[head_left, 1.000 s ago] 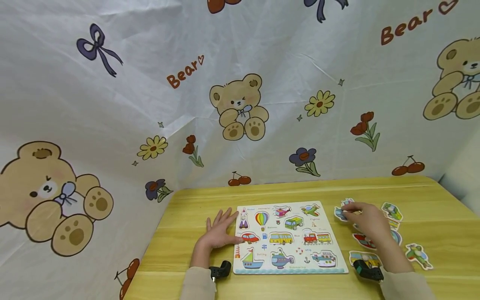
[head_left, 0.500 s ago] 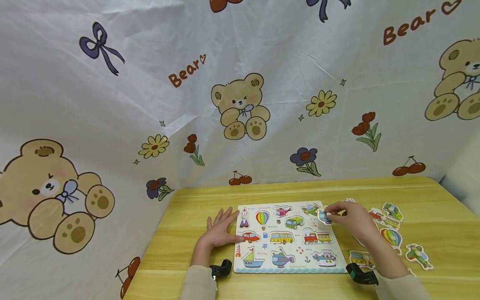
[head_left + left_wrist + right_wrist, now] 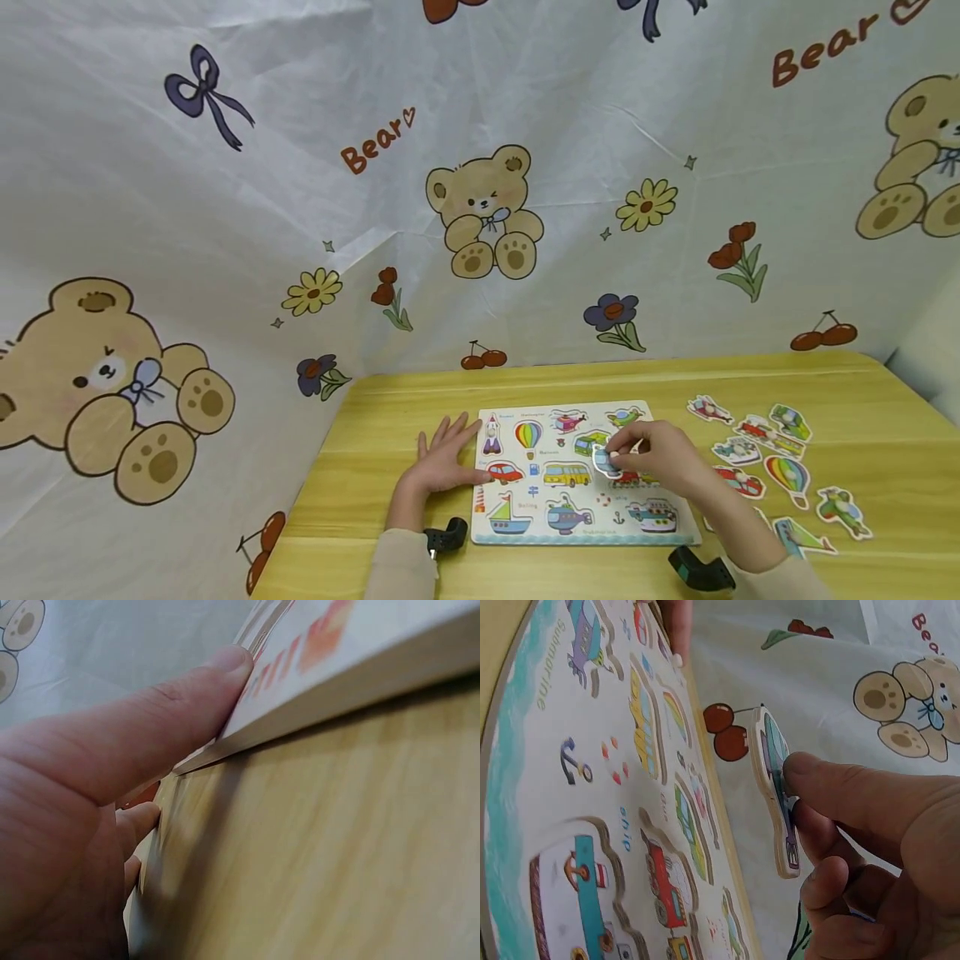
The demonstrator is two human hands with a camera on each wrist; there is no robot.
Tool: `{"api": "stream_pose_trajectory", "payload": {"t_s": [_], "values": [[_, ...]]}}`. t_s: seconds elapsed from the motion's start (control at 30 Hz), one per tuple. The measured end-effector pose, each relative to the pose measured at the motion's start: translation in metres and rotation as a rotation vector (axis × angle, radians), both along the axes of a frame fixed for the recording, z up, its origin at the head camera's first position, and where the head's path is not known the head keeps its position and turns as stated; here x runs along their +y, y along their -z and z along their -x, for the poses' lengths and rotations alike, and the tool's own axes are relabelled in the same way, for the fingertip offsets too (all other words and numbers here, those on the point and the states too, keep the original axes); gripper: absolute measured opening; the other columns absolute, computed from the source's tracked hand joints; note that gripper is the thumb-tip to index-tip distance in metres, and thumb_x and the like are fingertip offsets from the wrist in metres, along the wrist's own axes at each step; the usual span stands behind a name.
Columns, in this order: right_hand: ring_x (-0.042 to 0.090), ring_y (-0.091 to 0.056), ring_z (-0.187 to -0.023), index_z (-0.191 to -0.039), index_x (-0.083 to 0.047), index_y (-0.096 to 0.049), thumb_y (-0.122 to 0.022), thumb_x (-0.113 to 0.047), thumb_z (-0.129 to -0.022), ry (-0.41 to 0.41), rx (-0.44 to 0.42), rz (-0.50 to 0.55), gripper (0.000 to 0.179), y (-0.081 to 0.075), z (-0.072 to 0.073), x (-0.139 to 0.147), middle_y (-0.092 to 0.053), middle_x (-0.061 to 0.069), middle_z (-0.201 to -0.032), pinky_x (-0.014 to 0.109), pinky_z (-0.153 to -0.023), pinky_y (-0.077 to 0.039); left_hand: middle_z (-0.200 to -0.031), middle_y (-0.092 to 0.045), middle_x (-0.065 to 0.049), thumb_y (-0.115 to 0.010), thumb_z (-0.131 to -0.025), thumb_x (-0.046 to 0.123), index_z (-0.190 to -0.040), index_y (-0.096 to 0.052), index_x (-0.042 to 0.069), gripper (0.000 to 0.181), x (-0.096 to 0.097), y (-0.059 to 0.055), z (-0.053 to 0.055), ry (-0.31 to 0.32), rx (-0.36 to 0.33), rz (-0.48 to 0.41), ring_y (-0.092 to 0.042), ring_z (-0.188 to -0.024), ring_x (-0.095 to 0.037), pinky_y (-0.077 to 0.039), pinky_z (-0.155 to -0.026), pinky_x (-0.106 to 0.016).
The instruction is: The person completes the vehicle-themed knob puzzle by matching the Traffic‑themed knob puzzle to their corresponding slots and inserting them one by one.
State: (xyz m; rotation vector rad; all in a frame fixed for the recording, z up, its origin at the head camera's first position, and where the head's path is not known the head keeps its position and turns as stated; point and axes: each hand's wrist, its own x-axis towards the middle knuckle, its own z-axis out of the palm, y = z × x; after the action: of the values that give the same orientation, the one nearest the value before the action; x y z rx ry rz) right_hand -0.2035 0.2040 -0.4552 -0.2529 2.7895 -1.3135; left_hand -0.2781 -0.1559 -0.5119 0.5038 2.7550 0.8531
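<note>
A pale puzzle board [image 3: 596,522] with printed vehicle shapes lies on the wooden table. My left hand [image 3: 442,464] is spread at its left side, thumb resting on the board's edge and fingers on the table. In the left wrist view the thumb [image 3: 180,701] lies along that edge. Above the board's right half, my right hand [image 3: 660,458] pinches a blue submarine puzzle piece [image 3: 602,462] between thumb and fingers. The right wrist view shows this submarine piece [image 3: 780,802] edge-on and raised off the board; my fingertips hide part of its face.
Loose pieces lie right of the board: a helicopter [image 3: 708,408], a train [image 3: 763,433], a green truck [image 3: 791,422], a ship [image 3: 737,450], a hot-air balloon [image 3: 787,479], a plane [image 3: 843,510] and a sailboat [image 3: 802,536], among others. A bear-print sheet [image 3: 480,325] hangs behind the table.
My right hand has carried the submarine piece left, from the loose pieces to over the board. The left hand has stayed at the board's left edge.
</note>
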Motion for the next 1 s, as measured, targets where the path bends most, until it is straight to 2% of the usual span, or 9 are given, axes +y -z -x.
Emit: {"api": "stream_pose_trajectory", "payload": {"t_s": [0.23,0.37,0.5,0.77,1.0], "values": [[0.010,-0.047,-0.064,-0.086,-0.015,-0.074,-0.080,-0.017,-0.083,-0.121,-0.015,0.037,0.006,0.011,-0.003,-0.020,-0.064,-0.002,-0.078,0.022,-0.055,-0.040,-0.169,-0.017,-0.008,-0.082,-0.078,0.046,-0.157,-0.036,0.024,0.094,0.001,0.000,0.001,0.001,0.001,0.002,-0.003,-0.156,-0.040,0.011,-0.116,-0.073],[0.007,-0.049,-0.061,-0.086,-0.013,-0.075,-0.080,-0.015,-0.083,-0.214,-0.020,0.062,0.007,0.020,-0.004,-0.030,-0.065,-0.001,-0.076,0.022,-0.053,-0.044,-0.169,-0.017,-0.007,-0.082,-0.078,0.047,-0.156,-0.036,0.024,0.094,0.000,0.000,0.001,0.000,0.001,0.000,-0.002,-0.157,-0.039,0.011,-0.117,-0.073],[0.005,-0.053,-0.060,-0.085,-0.009,-0.075,-0.081,-0.013,-0.081,-0.270,-0.030,0.073,0.009,0.027,-0.005,-0.041,-0.066,-0.002,-0.074,0.021,-0.053,-0.045,-0.169,-0.018,-0.008,-0.082,-0.077,0.047,-0.156,-0.036,0.022,0.095,0.001,-0.001,0.001,0.000,0.000,-0.005,-0.003,-0.157,-0.040,0.011,-0.116,-0.073],[0.003,-0.054,-0.058,-0.082,-0.014,-0.074,-0.082,-0.016,-0.081,-0.278,-0.051,0.053,0.008,0.032,-0.010,-0.052,-0.067,-0.005,-0.071,0.021,-0.053,-0.045,-0.169,-0.016,-0.006,-0.081,-0.078,0.048,-0.157,-0.035,0.025,0.094,0.001,-0.002,0.001,-0.003,-0.007,0.005,-0.001,-0.157,-0.039,0.012,-0.117,-0.072],[0.002,-0.057,-0.060,-0.081,-0.016,-0.075,-0.082,-0.016,-0.080,-0.286,-0.005,0.017,0.008,0.036,-0.012,-0.056,-0.069,-0.008,-0.070,0.020,-0.056,-0.046,-0.169,-0.016,-0.006,-0.082,-0.078,0.046,-0.157,-0.035,0.024,0.095,0.001,0.000,0.001,-0.006,-0.010,-0.008,-0.001,-0.157,-0.039,0.012,-0.117,-0.072]]}}
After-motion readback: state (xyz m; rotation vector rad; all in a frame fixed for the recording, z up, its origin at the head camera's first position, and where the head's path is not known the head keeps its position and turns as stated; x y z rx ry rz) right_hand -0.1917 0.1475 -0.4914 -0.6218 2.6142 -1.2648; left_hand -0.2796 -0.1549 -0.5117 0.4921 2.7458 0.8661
